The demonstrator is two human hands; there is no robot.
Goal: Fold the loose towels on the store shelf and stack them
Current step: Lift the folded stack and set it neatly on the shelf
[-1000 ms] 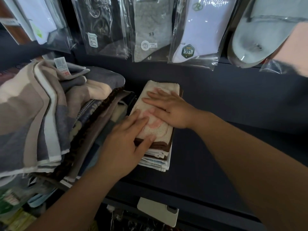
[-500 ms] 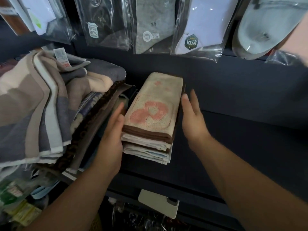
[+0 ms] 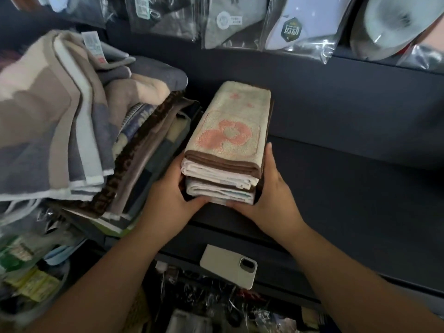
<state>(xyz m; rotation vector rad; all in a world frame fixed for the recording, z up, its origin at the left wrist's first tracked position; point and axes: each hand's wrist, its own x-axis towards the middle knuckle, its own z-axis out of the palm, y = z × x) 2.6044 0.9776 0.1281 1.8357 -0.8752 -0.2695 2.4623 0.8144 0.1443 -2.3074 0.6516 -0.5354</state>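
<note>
Shelf: dark store shelf under a row of hanging packaged socks; I am working at its front edge.
Stack: the stack of folded towels stands on the shelf at the front edge, just beside the loose pile. A beige flowered towel lies on top, with brown and pale layers beneath.
Loose towels: a heap of unfolded towels in grey, beige and brown fills the left of the shelf.
Step in hand: by my judgement, squaring the stack, that is, truing its sides and front, not folding.
Left hand: my left hand clasps the stack's left side, the thumb hooked along the lower front edge; the fingers are hidden behind the pile.
Right hand: my right hand clasps the right side, fingers laid up along the flank and the thumb under the front corner.
Next move: I expect to let go without disturbing the layers, then reach left and draw one towel free of the heap for folding.
Phone: a cased phone rests on the ledge below, apart from the work.
</note>
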